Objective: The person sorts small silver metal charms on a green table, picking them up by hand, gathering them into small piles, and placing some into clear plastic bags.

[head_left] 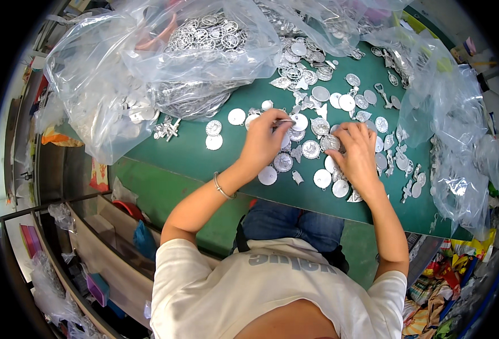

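Embossed silvery discs (pixel 311 149) crowd between your fingers | crinkled clear bags (pixel 94 68) bulge beyond them | left hand (pixel 265 137) pinches thin disc (pixel 287 121) | right hand (pixel 360 151) touches round medallion (pixel 328 142), can't tell if clamped

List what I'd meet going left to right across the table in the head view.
Crosses, two discs, left hand, right hand, clear bag at the right edge.

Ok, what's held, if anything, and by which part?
Left hand: a disc, pinched by its rim. Right hand: a medallion, held at its edge; lift unclear.
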`<action>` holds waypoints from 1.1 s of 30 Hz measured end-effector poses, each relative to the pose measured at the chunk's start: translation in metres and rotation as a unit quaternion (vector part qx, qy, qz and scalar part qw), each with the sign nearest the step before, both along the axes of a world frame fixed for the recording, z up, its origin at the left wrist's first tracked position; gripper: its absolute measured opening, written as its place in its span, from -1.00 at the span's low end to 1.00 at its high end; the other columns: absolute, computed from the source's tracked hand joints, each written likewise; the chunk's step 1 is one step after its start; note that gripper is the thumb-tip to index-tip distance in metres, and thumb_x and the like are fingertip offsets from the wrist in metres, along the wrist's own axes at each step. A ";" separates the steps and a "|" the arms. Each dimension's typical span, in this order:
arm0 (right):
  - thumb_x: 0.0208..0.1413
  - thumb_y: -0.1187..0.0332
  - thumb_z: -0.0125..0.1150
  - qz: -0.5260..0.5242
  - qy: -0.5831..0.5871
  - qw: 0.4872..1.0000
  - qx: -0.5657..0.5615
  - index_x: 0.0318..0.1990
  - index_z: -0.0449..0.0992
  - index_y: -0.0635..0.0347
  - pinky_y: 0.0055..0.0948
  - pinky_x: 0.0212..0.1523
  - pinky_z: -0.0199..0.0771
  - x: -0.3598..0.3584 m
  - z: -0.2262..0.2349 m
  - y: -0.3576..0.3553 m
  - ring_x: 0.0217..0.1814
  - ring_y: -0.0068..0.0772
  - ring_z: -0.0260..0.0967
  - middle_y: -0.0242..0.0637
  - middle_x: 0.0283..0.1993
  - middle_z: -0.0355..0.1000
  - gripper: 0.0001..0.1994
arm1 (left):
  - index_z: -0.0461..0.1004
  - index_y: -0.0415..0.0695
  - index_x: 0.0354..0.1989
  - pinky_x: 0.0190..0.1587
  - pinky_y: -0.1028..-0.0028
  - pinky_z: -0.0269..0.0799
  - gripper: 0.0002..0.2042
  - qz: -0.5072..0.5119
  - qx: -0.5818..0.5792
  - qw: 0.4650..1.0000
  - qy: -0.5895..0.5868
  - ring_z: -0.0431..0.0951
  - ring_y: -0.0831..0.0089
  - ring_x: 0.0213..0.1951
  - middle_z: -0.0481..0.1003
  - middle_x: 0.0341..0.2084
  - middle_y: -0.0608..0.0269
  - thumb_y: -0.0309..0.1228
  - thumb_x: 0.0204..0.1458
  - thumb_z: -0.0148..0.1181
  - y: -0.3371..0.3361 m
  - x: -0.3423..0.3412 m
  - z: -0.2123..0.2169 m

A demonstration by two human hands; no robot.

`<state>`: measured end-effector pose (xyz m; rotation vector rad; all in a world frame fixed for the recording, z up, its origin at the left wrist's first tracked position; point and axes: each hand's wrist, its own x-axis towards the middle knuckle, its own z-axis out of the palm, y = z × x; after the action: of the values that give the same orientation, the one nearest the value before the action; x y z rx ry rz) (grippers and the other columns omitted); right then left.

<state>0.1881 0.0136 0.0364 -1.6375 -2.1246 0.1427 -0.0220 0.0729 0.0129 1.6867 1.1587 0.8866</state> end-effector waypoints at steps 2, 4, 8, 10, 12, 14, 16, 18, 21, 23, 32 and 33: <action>-0.33 0.41 0.38 -0.006 0.035 0.999 -0.007 -0.31 0.46 0.20 -0.29 -0.08 0.09 0.001 -0.002 0.002 -0.11 -0.25 0.22 -0.32 -0.23 0.35 -0.67 | 0.38 -0.28 -0.31 -0.30 0.61 0.35 -0.91 0.014 -0.048 0.998 -0.044 0.46 0.59 -0.34 0.48 -0.38 0.28 -0.59 0.01 0.10 0.004 -0.008 -0.002; -0.33 0.43 0.37 -0.008 0.056 0.998 -0.004 -0.33 0.45 0.19 -0.30 -0.08 0.09 0.001 -0.004 0.003 -0.12 -0.25 0.23 -0.33 -0.26 0.36 -0.69 | 0.38 -0.29 -0.29 -0.28 0.67 0.37 -0.92 0.015 -0.114 0.985 -0.126 0.45 0.67 -0.29 0.47 -0.37 0.30 -0.57 0.06 0.08 0.003 -0.013 -0.004; -0.32 0.46 0.36 -0.008 0.071 0.997 0.005 -0.35 0.43 0.19 -0.30 -0.09 0.08 -0.001 -0.007 0.001 -0.15 -0.23 0.24 -0.32 -0.31 0.36 -0.71 | 0.37 -0.32 -0.22 -0.23 0.64 0.40 -0.86 0.002 -0.120 0.988 -0.093 0.46 0.64 -0.28 0.47 -0.34 0.28 -0.56 0.06 0.09 -0.003 -0.013 -0.002; -0.32 0.48 0.35 -0.012 0.076 0.997 -0.007 -0.35 0.42 0.19 -0.30 -0.10 0.08 -0.002 -0.006 0.000 -0.15 -0.22 0.24 -0.31 -0.32 0.36 -0.71 | 0.38 -0.32 -0.20 -0.24 0.61 0.42 -0.85 -0.006 -0.131 0.983 -0.126 0.47 0.62 -0.28 0.48 -0.34 0.25 -0.57 0.06 0.08 -0.004 -0.012 -0.004; -0.33 0.49 0.35 -0.012 0.085 0.996 -0.010 -0.35 0.42 0.19 -0.29 -0.10 0.08 -0.002 -0.008 -0.001 -0.16 -0.20 0.24 -0.29 -0.32 0.36 -0.70 | 0.39 -0.32 -0.19 -0.26 0.61 0.43 -0.85 -0.007 -0.120 0.985 -0.127 0.48 0.61 -0.30 0.47 -0.34 0.24 -0.57 0.07 0.07 -0.005 -0.009 -0.002; -0.23 0.51 0.31 -0.007 0.079 0.997 -0.019 -0.35 0.41 0.21 -0.39 -0.17 0.15 0.006 -0.010 -0.002 -0.25 -0.34 0.28 -0.33 -0.34 0.36 -0.76 | 0.39 -0.32 -0.17 -0.30 0.61 0.44 -0.84 -0.014 -0.086 0.990 -0.114 0.49 0.60 -0.34 0.47 -0.36 0.25 -0.53 0.09 0.05 -0.007 -0.006 -0.003; -0.11 0.53 0.23 -0.046 0.288 0.949 -0.118 -0.32 0.40 0.22 -0.49 -0.25 0.18 0.019 -0.014 -0.001 -0.31 -0.49 0.27 -0.39 -0.35 0.36 -0.83 | 0.40 -0.30 -0.17 -0.38 0.62 0.43 -0.83 0.003 -0.182 0.975 -0.129 0.48 0.60 -0.39 0.45 -0.40 0.27 -0.48 0.11 0.02 -0.001 -0.015 0.001; 0.10 0.55 0.02 -0.063 0.543 0.821 -0.162 -0.21 0.37 0.27 -0.67 -0.38 0.19 0.020 -0.011 0.005 -0.36 -0.70 0.23 -0.47 -0.35 0.34 -0.89 | 0.42 -0.27 -0.22 -0.52 0.63 0.38 -0.81 0.055 -0.227 0.948 -0.218 0.46 0.60 -0.48 0.42 -0.49 0.31 -0.40 0.15 -0.02 -0.002 -0.013 0.003; 0.17 0.47 -0.07 -0.051 0.691 0.647 -0.317 -0.11 0.36 0.32 -0.65 -0.41 0.17 0.037 0.010 0.006 -0.42 -0.65 0.18 -0.43 -0.36 0.32 -0.82 | 0.41 -0.23 -0.32 -0.57 0.54 0.37 -0.87 -0.005 -0.233 0.969 -0.078 0.45 0.52 -0.54 0.44 -0.47 0.21 -0.43 0.05 0.11 0.008 -0.017 0.007; 0.17 0.40 0.00 -0.051 0.693 0.634 -0.341 -0.14 0.38 0.28 -0.65 -0.48 0.13 0.042 0.010 0.009 -0.49 -0.67 0.12 -0.48 -0.41 0.29 -0.82 | 0.41 -0.21 -0.33 -0.50 0.44 0.39 -0.88 -0.075 0.019 0.997 0.011 0.48 0.36 -0.50 0.44 -0.45 0.16 -0.46 -0.01 0.15 0.011 -0.011 0.001; -0.26 0.35 0.38 -0.009 -0.009 0.996 -0.088 -0.32 0.41 0.30 -0.18 -0.26 0.33 0.016 0.000 0.005 -0.28 -0.02 0.35 -0.11 -0.39 0.37 -0.66 | 0.45 -0.09 -0.14 -0.38 0.28 0.40 -0.61 -0.271 0.257 0.877 0.302 0.49 0.16 -0.34 0.35 -0.36 0.12 -0.63 -0.24 0.16 0.019 0.001 0.014; -0.29 0.35 0.40 -0.004 -0.037 0.996 -0.080 -0.34 0.40 0.30 -0.19 -0.25 0.34 0.014 0.001 0.007 -0.28 -0.03 0.35 -0.10 -0.38 0.37 -0.65 | 0.44 -0.08 -0.13 -0.39 0.28 0.40 -0.61 -0.288 0.264 0.867 0.309 0.49 0.17 -0.33 0.35 -0.35 0.12 -0.62 -0.23 0.16 0.022 0.000 0.015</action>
<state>0.2018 0.0201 0.0376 -1.7665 -2.2111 0.2592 -0.0216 0.0949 0.0274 2.7127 0.7152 0.2736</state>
